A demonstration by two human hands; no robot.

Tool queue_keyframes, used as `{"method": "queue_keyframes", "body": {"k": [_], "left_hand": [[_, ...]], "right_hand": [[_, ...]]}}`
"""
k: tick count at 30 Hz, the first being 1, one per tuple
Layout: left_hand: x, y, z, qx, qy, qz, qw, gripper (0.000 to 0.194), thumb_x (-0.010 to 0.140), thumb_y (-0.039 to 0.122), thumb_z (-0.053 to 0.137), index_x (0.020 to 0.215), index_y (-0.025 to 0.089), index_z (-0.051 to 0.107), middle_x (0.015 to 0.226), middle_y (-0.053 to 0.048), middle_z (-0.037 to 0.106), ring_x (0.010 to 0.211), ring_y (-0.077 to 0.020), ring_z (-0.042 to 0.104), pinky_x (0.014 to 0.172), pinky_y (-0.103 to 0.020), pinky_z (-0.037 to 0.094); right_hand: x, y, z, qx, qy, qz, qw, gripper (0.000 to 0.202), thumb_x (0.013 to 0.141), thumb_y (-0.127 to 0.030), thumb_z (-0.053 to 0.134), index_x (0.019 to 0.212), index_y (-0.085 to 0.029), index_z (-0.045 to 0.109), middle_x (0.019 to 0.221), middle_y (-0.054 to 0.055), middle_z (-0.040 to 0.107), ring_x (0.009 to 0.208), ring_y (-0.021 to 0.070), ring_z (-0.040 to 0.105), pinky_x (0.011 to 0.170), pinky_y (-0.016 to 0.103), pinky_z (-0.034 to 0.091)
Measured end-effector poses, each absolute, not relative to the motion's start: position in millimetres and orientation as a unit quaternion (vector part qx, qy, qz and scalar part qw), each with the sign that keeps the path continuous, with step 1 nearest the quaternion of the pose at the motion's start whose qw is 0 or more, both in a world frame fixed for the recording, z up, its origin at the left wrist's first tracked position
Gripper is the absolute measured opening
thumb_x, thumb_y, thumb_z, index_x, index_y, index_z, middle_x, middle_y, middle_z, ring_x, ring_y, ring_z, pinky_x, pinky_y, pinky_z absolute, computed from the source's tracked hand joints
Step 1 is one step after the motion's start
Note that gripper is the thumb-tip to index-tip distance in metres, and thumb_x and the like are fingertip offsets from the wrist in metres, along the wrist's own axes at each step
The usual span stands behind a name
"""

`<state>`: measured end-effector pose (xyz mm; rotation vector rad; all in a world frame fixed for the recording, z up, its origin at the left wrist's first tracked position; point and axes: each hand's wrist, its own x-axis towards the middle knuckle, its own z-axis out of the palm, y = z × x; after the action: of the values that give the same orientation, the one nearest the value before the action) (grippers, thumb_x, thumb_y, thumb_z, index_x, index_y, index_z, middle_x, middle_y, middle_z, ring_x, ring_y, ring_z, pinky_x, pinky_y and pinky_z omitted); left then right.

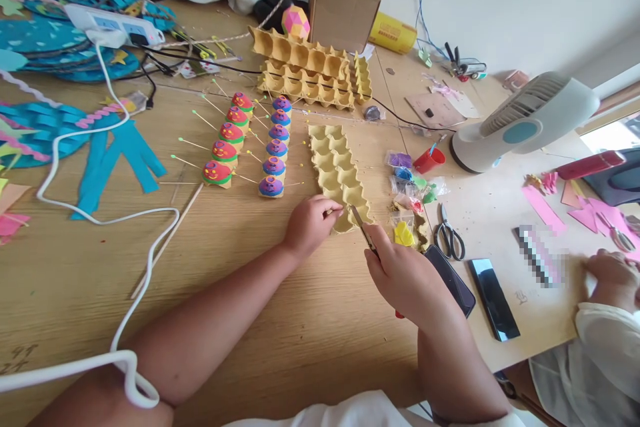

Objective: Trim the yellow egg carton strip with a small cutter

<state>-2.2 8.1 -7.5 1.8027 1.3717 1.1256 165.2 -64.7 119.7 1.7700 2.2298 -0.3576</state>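
Note:
A yellow egg carton strip (329,163) with two rows of cups lies in front of me. My left hand (311,225) is closed on its near left edge, fingertips pinched together. In my right hand (407,273) is a slim cutting tool, which looks like a craft knife (365,230); its metal tip rests at the near end of the carton. My fingers hide most of the handle. Left of the carton stand two painted egg carton caterpillars, one red and green (220,152), the other blue and purple (275,147), with thin sticks poking out of their sides.
More egg cartons (305,73) lie behind. Right of my work are clay packets (404,233), scissors (449,237), two phones (494,300), a red cup (429,160) and a white fan (525,120). A white cable (150,267) loops over the left side. Another person's hand (614,277) rests at far right.

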Motion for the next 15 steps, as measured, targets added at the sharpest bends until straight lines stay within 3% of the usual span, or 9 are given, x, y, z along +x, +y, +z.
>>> {"method": "queue_keyframes", "body": {"k": [15], "left_hand": [[-2.3,8.8,-6.3,0.676,0.521,0.421,0.308,0.012,0.088,0.027,0.065,0.089,0.021,0.076,0.088,-0.004,0.073,0.08,-0.0172,0.065,0.073,-0.028,0.049]], "right_hand": [[156.0,-66.2,118.5,0.605,0.768,-0.106,0.183,0.045,0.102,-0.03,0.024,0.145,-0.018,0.033,0.081,0.005,0.072,0.061,0.0155,0.065,0.051,0.027,0.024]]}}
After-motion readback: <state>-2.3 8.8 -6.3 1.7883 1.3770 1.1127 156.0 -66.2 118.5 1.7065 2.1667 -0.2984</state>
